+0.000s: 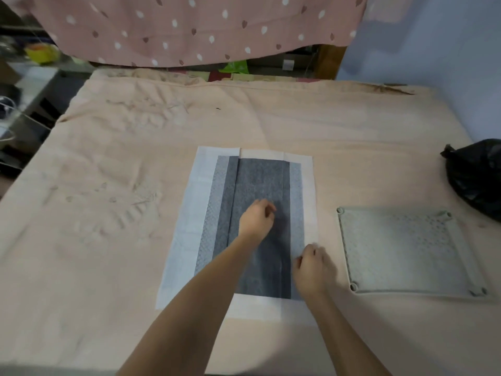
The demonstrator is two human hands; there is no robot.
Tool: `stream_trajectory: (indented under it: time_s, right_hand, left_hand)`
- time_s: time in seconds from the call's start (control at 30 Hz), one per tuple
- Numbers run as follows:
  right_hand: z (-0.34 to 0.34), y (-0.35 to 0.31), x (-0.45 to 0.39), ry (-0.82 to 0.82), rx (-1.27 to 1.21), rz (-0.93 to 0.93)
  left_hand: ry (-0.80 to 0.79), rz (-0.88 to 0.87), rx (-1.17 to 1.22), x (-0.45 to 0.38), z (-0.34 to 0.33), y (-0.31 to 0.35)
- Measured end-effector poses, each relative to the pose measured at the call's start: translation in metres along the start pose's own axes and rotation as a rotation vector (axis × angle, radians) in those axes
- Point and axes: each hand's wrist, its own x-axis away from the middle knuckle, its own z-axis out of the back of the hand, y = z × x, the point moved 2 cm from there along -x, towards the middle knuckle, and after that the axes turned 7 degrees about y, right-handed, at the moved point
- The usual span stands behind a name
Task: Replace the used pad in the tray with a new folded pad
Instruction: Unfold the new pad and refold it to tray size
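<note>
A new pad (260,180), grey in the middle with white borders, lies partly folded on the peach bedsheet, its long flaps layered over one another. My left hand (257,218) rests on the grey centre with fingers curled, pressing on the folded layer. My right hand (311,267) sits at the pad's right edge, fingers pinched on the white border flap. To the right lies the pale grey-green tray (406,253), a flat perforated grid with round corner fittings; no pad is on it.
A tied black plastic bag (477,177) sits at the right edge of the bed. A pink dotted cloth (189,28) hangs along the far side. Cluttered shelves stand beyond the bed's left edge. The blue wall is on the right.
</note>
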Motion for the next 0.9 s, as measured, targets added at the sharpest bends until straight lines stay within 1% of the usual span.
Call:
stream_trajectory:
  time_s: [0.07, 0.17, 0.23, 0.3, 0.4, 0.5, 0.6, 0.77, 0.9]
  right_hand:
    - [-0.001, -0.005, -0.001, 0.007, -0.017, -0.035]
    - [0.005, -0.023, 0.001, 0.082, -0.074, 0.008]
    - [0.008, -0.045, 0.004, 0.091, -0.153, 0.077]
    - [0.010, -0.074, 0.011, 0.052, -0.241, 0.147]
    - [0.007, -0.126, 0.029, -0.027, -0.271, 0.295]
    - [0.002, -0.171, 0.049, -0.069, -0.214, 0.384]
    - [-0.005, -0.204, 0.064, -0.089, -0.140, 0.400]
    - [-0.014, -0.230, 0.065, -0.099, -0.026, 0.303]
    - [-0.018, -0.237, 0.060, -0.102, 0.030, 0.223]
  left_hand:
    - [0.034, -0.022, -0.072, -0.001, 0.015, -0.011]
    - [0.112, -0.028, -0.211, 0.000, 0.037, -0.028]
    - [0.172, 0.044, -0.323, 0.001, 0.052, -0.041]
    - [0.223, 0.153, -0.412, 0.003, 0.069, -0.055]
    - [0.224, 0.304, -0.461, 0.006, 0.088, -0.077]
    - [0.191, 0.424, -0.402, 0.008, 0.100, -0.096]
    - [0.156, 0.485, -0.294, 0.004, 0.111, -0.109]
    - [-0.023, 0.575, -0.050, -0.007, 0.121, -0.115]
    - [-0.103, 0.600, 0.083, -0.015, 0.118, -0.117]
